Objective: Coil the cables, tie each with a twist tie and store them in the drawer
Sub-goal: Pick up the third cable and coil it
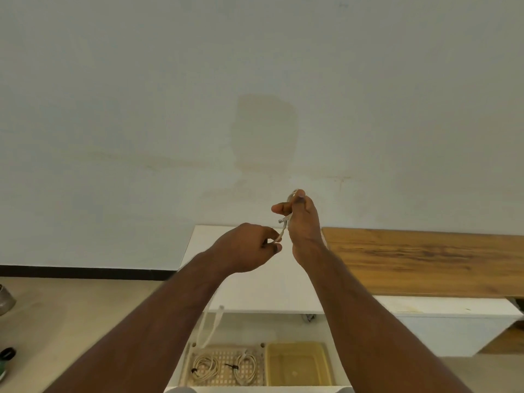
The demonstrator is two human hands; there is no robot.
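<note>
Both of my hands are raised above a white cabinet top [255, 290] and hold one white cable [284, 225]. My right hand [302, 222] grips it high up, and a metal plug sticks out beside the thumb. My left hand [249, 248] pinches the cable lower down. The cable's loose part hangs as a loop [209, 327] over the cabinet's front edge. Below, an open drawer [181, 364] holds a perforated beige tray [226, 361] with two coiled white cables [204, 367] [247, 367], each bound with a dark tie.
A yellowish plastic bin [299, 364] sits in the drawer right of the tray. A wooden tabletop [425, 259] runs to the right of the white cabinet. A bare wall stands behind. Dark objects lie on the floor at the far left [5, 361].
</note>
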